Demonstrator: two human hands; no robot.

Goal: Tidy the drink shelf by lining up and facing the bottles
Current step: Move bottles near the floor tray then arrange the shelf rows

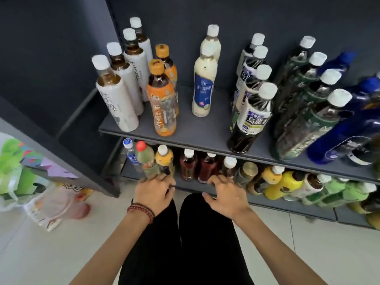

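Observation:
The upper shelf (205, 138) carries rows of bottles: white-sleeved tea (117, 99), orange tea (162, 103), a milky drink (203, 85), dark oolong tea (249, 118), green-labelled tea (308, 120) and blue bottles (349, 128). My left hand (154, 190), with a bead bracelet on the wrist, reaches the lower shelf (189, 185). Its bent fingers touch the bases of a red-capped bottle (145, 159) and a yellow bottle (164, 159). My right hand (226, 195) hovers with fingers spread just in front of the red drink bottles (205, 168), holding nothing.
More lower-shelf bottles, yellow (285, 182) and green (337, 192), lie crowded and tilted to the right. A clear water bottle (129, 151) stands at the far left. A plastic bag of goods (30, 177) sits on the tiled floor at left. My dark trousers (181, 233) are below.

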